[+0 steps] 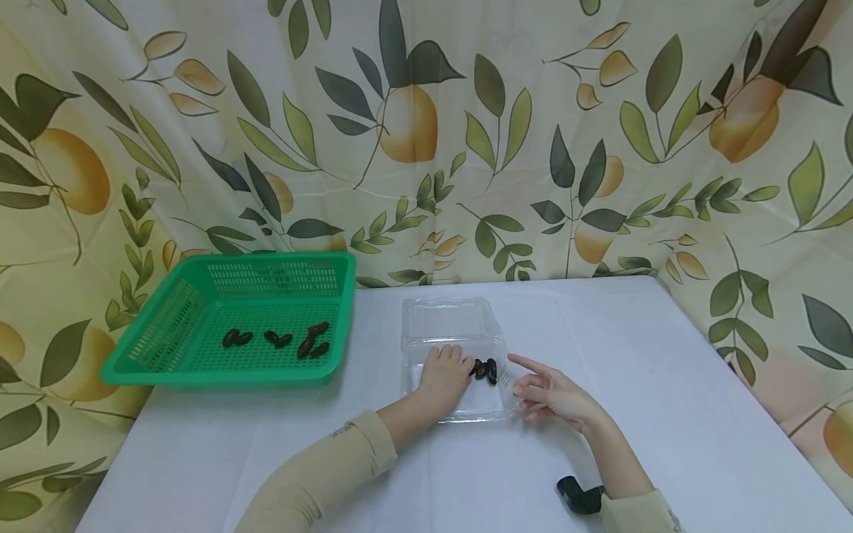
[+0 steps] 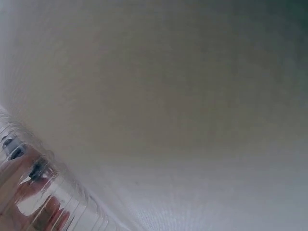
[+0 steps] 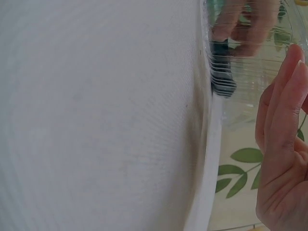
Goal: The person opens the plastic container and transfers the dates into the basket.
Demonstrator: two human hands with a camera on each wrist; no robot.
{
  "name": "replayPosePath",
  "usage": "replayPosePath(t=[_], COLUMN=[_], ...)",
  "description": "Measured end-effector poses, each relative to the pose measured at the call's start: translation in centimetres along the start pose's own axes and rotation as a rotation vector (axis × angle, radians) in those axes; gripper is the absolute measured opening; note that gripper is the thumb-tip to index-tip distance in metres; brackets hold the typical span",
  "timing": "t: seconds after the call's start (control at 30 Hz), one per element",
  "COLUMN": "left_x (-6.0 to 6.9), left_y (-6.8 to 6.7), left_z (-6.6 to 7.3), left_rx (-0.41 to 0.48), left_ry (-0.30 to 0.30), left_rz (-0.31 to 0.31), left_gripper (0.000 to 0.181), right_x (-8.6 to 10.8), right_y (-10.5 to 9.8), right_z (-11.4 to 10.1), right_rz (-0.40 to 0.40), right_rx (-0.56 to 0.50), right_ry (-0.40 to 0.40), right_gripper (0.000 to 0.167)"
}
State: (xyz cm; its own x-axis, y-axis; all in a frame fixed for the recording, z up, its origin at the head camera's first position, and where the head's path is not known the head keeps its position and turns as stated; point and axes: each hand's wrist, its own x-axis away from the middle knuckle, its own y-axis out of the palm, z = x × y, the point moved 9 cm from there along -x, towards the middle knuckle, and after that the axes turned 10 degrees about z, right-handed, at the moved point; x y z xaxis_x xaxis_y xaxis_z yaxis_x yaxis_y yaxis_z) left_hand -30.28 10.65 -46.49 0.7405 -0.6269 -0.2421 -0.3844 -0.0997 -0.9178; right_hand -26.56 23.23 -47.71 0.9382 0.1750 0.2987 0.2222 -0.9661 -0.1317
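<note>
A clear plastic clamshell box (image 1: 489, 407) lies on the table, its lid (image 1: 446, 318) folded back. My left hand (image 1: 445, 379) reaches into the box from the front left. Several dark, glossy oval pieces (image 1: 492, 371) sit in the box beside its thumb side. One piece is partly covered by that hand, and whether its fingers pinch it is hidden. My right hand (image 1: 556, 396) is at the right side wall, its index finger extended and the others loosely bent, holding nothing. In the right wrist view, its fingers (image 3: 284, 101) are near the clear wall.
A green plastic basket (image 1: 226, 374) stands at the left with several dark oval pieces (image 1: 313, 342) on its floor. A black angled object (image 1: 578, 497) is beside the right sleeve at the front. Behind the white table (image 1: 633, 355) hangs a fruit-patterned curtain (image 1: 506, 207).
</note>
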Motion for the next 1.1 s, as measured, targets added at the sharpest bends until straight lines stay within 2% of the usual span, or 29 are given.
replayPosePath(t=[0.23, 0.47, 0.67, 0.83, 1.1], left_x=[-0.1, -0.1, -0.3, -0.4, -0.1], left_y=[-0.3, -0.2, -0.7, -1.2, -2.1], left_z=[-0.1, 0.0, -0.2, -0.5, -1.2], left_rx=[0.008, 0.006, 0.015, 0.009, -0.003], left_ry=[0.011, 0.028, 0.019, 0.001, -0.015], left_rz=[-0.004, -0.019, 0.031, 0.079, 0.096], left_gripper=[0.024, 0.03, 0.031, 0.024, 0.025], right_x=[0.0, 0.0, 0.0, 0.0, 0.1], right_y=[0.0, -0.1, 0.0, 0.0, 0.0], right_z=[-0.1, -0.1, -0.2, -0.2, -0.1], right_rz=[0.002, 0.0, -0.006, -0.006, -0.003], right_rx=[0.003, 0.012, 0.006, -0.001, -0.003], right_ry=[0.002, 0.0, -0.009, -0.004, 0.002], right_gripper=[0.069, 0.069, 0.069, 0.069, 0.069])
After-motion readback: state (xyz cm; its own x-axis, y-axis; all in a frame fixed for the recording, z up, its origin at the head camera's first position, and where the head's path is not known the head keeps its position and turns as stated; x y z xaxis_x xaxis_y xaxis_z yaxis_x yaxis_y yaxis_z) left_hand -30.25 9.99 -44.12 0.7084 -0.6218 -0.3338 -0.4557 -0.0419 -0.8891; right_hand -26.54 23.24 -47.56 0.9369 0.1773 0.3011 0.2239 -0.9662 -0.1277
